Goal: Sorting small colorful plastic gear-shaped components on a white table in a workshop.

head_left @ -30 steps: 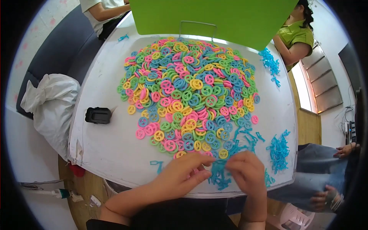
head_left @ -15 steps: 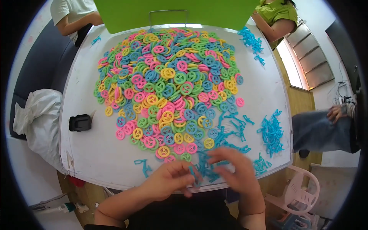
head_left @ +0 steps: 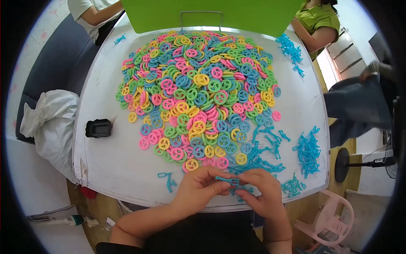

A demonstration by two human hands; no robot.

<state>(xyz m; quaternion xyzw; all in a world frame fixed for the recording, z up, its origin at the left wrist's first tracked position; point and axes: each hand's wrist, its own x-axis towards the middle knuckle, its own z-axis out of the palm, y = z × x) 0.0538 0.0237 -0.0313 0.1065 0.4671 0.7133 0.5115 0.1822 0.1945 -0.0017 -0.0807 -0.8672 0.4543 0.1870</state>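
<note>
My left hand is closed, pinching a light-blue forked plastic piece between thumb and fingers above the table's near edge. The fork end points right. Beside that end is my right hand, its thumb and fingers apart and its fingertips close to the piece; whether they touch it I cannot tell. Just beyond both hands spreads a large heap of small spoked plastic wheels in pink, yellow, green and blue. More blue forked pieces lie loose behind my right hand, partly hidden by it.
Blue piles lie at the right, with another far right. A black tray sits at the left. A green board stands at the far edge, a person on either side. A pink chair is at lower right.
My hands have come together, the right one moving in beside the blue piece in my left, which now lies level. The view has shifted, and the person at the right has moved.
</note>
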